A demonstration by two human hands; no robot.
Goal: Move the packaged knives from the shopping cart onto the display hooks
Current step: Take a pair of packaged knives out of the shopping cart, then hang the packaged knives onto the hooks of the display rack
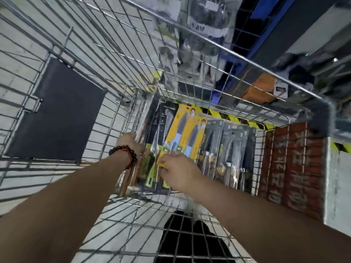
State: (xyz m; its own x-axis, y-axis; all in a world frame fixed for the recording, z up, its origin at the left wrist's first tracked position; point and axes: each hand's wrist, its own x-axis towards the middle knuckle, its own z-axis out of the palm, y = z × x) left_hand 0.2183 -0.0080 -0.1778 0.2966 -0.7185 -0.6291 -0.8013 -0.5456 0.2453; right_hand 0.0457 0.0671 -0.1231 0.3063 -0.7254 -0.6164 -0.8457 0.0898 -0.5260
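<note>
— How many packs are in the shopping cart (209, 42)?

— Both arms reach down into the wire basket, where the packaged knives lie flat on its floor in overlapping rows. Two yellow knife packs (185, 130) lie side by side in the middle. To their right lie about four dark knife packs (229, 149), and to the left perhaps three more with green handles (152, 173) — blur makes the exact count unsure.

— And the hands?

— The right hand (178, 172) pinches the near end of a yellow pack, fingers curled on its edge. The left hand (131, 142), with a dark bead bracelet (124, 151) at the wrist, is curled around the packs at the left wall of the basket.

— What surrounds the cart?

— A dark floor panel (57, 111) shows through the wires on the left, and a red sign with pale lettering (292, 168) sits beyond the right wall. Yellow-and-black hazard tape (224, 114) runs under the far end. Shelving with blurred hanging goods (205, 25) rises past the cart's far rim, beside an orange box (260, 88).

— Anything in the way?

— The basket's wire walls close in on every side of the packs, and the far rim lies between them and the shelving.
</note>
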